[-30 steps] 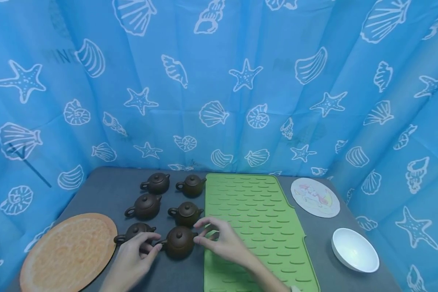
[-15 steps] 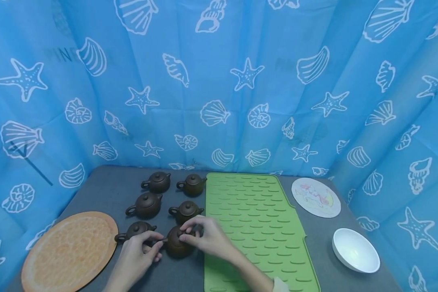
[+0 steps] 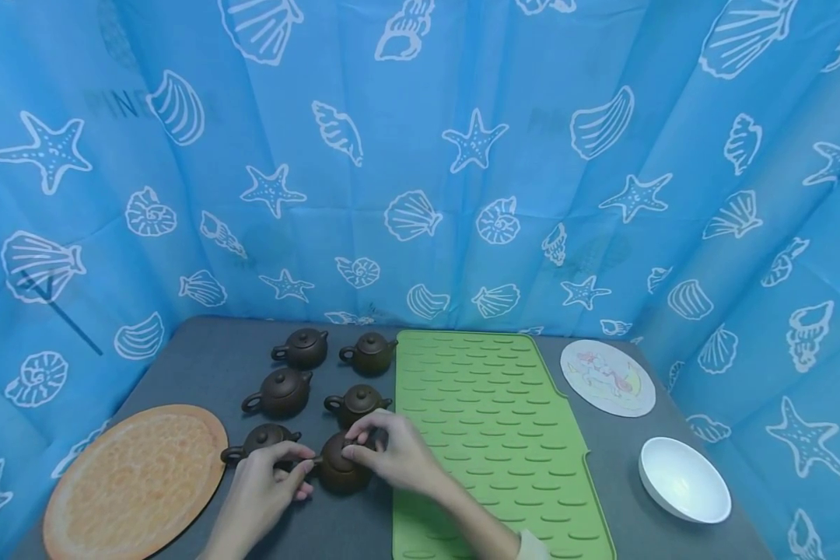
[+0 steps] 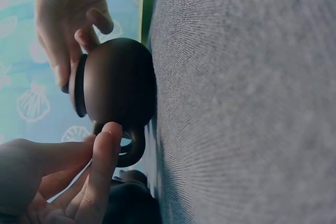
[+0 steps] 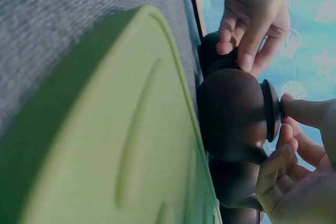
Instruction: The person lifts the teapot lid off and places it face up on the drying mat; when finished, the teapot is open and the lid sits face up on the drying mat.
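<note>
A grey table (image 3: 203, 365) is enclosed by a blue seashell-printed curtain (image 3: 420, 155). The nearest teapot (image 3: 337, 473), small, round and dark brown, stands beside the green mat (image 3: 490, 435). Its handle is pinched by the left hand (image 3: 262, 486), its lid by the right hand (image 3: 392, 455).

teapot lid knob (image 3: 355, 443): hidden under right fingers | front-left teapot (image 3: 257, 440): partly covered, perhaps touched

Looks like a staged recording booth, not a real kitchen, blue seashell-and-starfish curtain (image 3: 420, 155) wrapped round the back and both sides, small grey table (image 3: 210, 365), tidy rows of brown teapots (image 3: 280, 393) near its left edge, green mat (image 3: 490, 420) mid-table
</note>
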`<state>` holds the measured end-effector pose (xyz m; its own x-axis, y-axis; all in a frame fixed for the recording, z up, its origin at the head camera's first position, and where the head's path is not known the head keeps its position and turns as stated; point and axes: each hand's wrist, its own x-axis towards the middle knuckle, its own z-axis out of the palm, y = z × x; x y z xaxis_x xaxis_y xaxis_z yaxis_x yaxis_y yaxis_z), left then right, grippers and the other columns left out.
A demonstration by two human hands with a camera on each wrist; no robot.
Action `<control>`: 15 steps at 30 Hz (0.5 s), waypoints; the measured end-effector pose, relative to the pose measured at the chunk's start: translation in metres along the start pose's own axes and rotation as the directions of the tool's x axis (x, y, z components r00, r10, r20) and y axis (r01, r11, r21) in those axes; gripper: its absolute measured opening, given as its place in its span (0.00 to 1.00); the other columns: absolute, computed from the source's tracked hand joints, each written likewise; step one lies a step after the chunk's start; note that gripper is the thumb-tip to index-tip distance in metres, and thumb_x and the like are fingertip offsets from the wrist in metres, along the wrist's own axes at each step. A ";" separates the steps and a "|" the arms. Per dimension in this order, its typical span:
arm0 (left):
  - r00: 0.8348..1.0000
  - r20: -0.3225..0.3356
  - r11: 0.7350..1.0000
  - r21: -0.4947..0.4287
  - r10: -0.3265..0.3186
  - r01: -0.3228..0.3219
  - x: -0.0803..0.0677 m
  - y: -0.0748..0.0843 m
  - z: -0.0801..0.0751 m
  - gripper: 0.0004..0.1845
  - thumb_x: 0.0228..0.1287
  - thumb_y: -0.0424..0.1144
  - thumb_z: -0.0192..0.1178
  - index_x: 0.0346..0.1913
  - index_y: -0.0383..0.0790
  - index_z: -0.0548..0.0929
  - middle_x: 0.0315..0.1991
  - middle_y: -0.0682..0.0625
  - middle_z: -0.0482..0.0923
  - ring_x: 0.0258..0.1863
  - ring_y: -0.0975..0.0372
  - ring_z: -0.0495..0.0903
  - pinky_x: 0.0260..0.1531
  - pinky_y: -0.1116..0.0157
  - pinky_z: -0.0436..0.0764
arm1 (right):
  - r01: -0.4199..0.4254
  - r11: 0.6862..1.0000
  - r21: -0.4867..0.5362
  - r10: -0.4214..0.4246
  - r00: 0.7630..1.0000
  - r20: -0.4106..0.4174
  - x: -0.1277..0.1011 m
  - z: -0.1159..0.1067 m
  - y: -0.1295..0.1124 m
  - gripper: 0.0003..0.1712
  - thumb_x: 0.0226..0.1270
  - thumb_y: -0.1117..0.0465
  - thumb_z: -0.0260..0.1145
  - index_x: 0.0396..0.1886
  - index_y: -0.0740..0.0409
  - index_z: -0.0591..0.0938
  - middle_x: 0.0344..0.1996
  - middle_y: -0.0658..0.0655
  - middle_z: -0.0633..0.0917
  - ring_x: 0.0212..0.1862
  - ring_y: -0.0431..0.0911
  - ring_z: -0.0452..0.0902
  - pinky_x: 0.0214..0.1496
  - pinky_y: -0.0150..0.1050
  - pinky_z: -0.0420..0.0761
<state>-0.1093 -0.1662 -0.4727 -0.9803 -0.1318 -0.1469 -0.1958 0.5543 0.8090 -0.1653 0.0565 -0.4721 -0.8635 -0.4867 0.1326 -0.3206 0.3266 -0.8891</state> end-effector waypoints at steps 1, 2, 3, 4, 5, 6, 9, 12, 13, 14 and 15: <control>1.000 -0.001 1.000 0.001 -0.001 0.001 0.000 0.000 0.000 0.06 0.72 0.28 0.69 0.48 0.37 0.91 0.42 0.47 0.92 0.25 0.63 0.91 0.26 0.68 0.85 | -0.001 1.000 0.014 0.001 1.000 0.002 0.000 -0.001 0.000 0.06 0.70 0.59 0.79 0.43 0.52 0.90 0.36 0.51 0.85 0.24 0.30 0.68 0.27 0.24 0.69; 1.000 -0.001 1.000 0.003 -0.001 0.001 0.000 0.000 0.001 0.06 0.73 0.29 0.69 0.48 0.37 0.91 0.41 0.48 0.92 0.25 0.63 0.91 0.26 0.68 0.85 | 0.000 1.000 0.026 0.000 1.000 0.004 -0.001 -0.002 0.000 0.06 0.70 0.59 0.79 0.43 0.52 0.90 0.37 0.51 0.85 0.25 0.30 0.69 0.28 0.24 0.70; 1.000 -0.002 1.000 0.005 -0.001 0.001 0.000 0.000 0.001 0.06 0.73 0.29 0.69 0.48 0.37 0.91 0.41 0.48 0.92 0.25 0.63 0.91 0.26 0.68 0.85 | 0.001 0.999 0.035 -0.001 1.000 0.005 -0.002 -0.003 -0.001 0.06 0.71 0.59 0.78 0.43 0.52 0.90 0.37 0.51 0.85 0.26 0.30 0.69 0.29 0.25 0.71; 1.000 -0.003 1.000 0.008 -0.001 0.001 0.000 0.000 0.001 0.06 0.73 0.29 0.69 0.48 0.38 0.91 0.41 0.48 0.92 0.24 0.64 0.91 0.26 0.68 0.85 | 0.005 0.999 0.041 -0.005 1.000 0.006 -0.003 -0.004 -0.001 0.06 0.71 0.58 0.78 0.44 0.52 0.90 0.38 0.52 0.85 0.27 0.31 0.70 0.30 0.25 0.72; 1.000 -0.003 1.000 0.011 -0.001 0.001 0.000 0.000 0.001 0.06 0.73 0.29 0.69 0.48 0.38 0.91 0.41 0.48 0.92 0.24 0.64 0.90 0.26 0.68 0.85 | 0.011 0.999 0.047 -0.011 1.000 0.007 -0.004 -0.005 -0.003 0.06 0.72 0.58 0.78 0.44 0.52 0.89 0.39 0.52 0.85 0.28 0.31 0.72 0.31 0.26 0.74; 1.000 -0.004 1.000 0.015 -0.001 0.001 0.000 0.000 0.001 0.06 0.72 0.29 0.69 0.48 0.38 0.91 0.40 0.49 0.92 0.24 0.64 0.90 0.26 0.69 0.85 | 0.022 0.999 0.046 -0.022 1.000 0.008 -0.004 -0.006 -0.004 0.07 0.72 0.57 0.77 0.45 0.52 0.89 0.40 0.53 0.85 0.30 0.32 0.73 0.33 0.26 0.76; 1.000 -0.005 1.000 0.020 0.001 -0.001 0.000 0.000 0.001 0.06 0.72 0.29 0.69 0.47 0.38 0.91 0.39 0.50 0.92 0.24 0.64 0.90 0.26 0.69 0.83 | 0.061 0.997 0.043 -0.062 0.998 0.014 -0.008 -0.011 -0.008 0.08 0.74 0.56 0.76 0.47 0.51 0.88 0.46 0.55 0.85 0.36 0.34 0.76 0.39 0.28 0.79; 1.000 -0.009 1.000 0.019 0.005 -0.005 0.000 0.000 0.001 0.06 0.72 0.29 0.69 0.47 0.39 0.92 0.37 0.51 0.92 0.24 0.64 0.90 0.25 0.70 0.82 | 0.097 0.994 0.044 -0.098 0.995 0.027 -0.011 -0.017 -0.010 0.09 0.77 0.55 0.73 0.49 0.52 0.86 0.53 0.57 0.83 0.40 0.36 0.77 0.39 0.29 0.81; 1.000 -0.010 1.000 0.018 0.008 -0.008 0.000 0.000 0.001 0.06 0.72 0.29 0.69 0.47 0.39 0.92 0.36 0.51 0.92 0.24 0.64 0.90 0.25 0.70 0.82 | 0.103 0.994 0.045 -0.105 0.994 0.030 -0.012 -0.020 -0.011 0.09 0.78 0.55 0.72 0.50 0.52 0.86 0.55 0.58 0.82 0.40 0.37 0.77 0.38 0.29 0.81; 1.000 -0.011 1.000 0.015 0.010 -0.010 0.000 0.000 0.001 0.06 0.72 0.29 0.69 0.47 0.40 0.92 0.36 0.51 0.92 0.24 0.64 0.90 0.25 0.70 0.82 | 0.105 0.993 0.050 -0.107 0.994 0.033 -0.014 -0.023 -0.011 0.09 0.79 0.55 0.71 0.51 0.53 0.85 0.58 0.59 0.82 0.40 0.37 0.77 0.37 0.29 0.81; 1.000 -0.013 1.000 0.012 0.012 -0.012 -0.001 0.000 0.001 0.06 0.72 0.29 0.70 0.46 0.40 0.92 0.36 0.51 0.92 0.24 0.64 0.90 0.25 0.70 0.82 | 0.110 0.992 0.056 -0.112 0.993 0.036 -0.015 -0.026 -0.011 0.09 0.80 0.56 0.69 0.51 0.54 0.83 0.59 0.61 0.82 0.41 0.37 0.77 0.37 0.30 0.82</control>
<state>-0.1087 -0.1656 -0.4728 -0.9823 -0.1354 -0.1296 -0.1841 0.5659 0.8036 -0.1592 0.0814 -0.4529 -0.8075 -0.5489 0.2159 -0.3914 0.2248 -0.8923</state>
